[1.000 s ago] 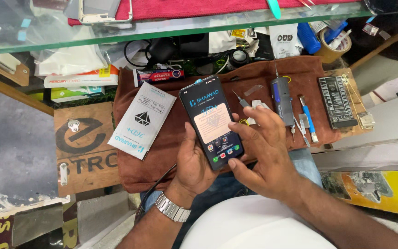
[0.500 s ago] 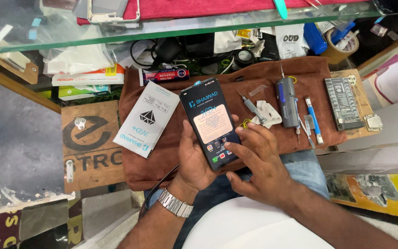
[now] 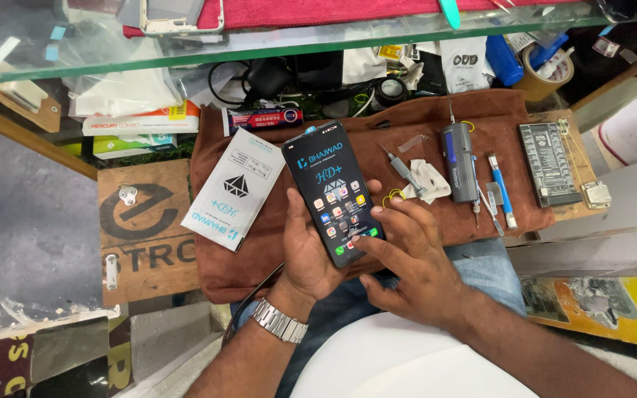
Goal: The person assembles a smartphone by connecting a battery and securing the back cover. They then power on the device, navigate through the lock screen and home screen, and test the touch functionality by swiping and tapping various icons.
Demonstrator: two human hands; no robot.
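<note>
Holding: left hand [image 3: 310, 254] cradles a dark smartphone [image 3: 335, 193] from beneath, fingers wrapped round its lower half, thumb along its left edge
Left wrist: wears a metal-link watch [image 3: 280, 321]
Tapping: right hand [image 3: 407, 262] grips nothing; its fingers are loosely spread and one fingertip [image 3: 357, 239] touches the bottom of the lit screen
Phone position: tilted, top end pointing away from the person, raised above the brown cloth [image 3: 436, 118] and over the lap in blue jeans [image 3: 481, 265]
Screen: lit, showing rows of small app icons under a printed film
Left of phone: white flat packet [image 3: 236, 189] with a diamond mark, lying slanted on the cloth's left edge
Right of phone: grey electric screwdriver [image 3: 459, 162], a slim blue-handled tool [image 3: 502, 189] and a crumpled white wipe [image 3: 432, 179], all on the cloth, well apart from both hands
Far right: dark ribbed tray [image 3: 548, 163] on the wooden bench [image 3: 580, 158]
Above: glass shelf [image 3: 274, 40] carrying a red towel [image 3: 318, 10]
</note>
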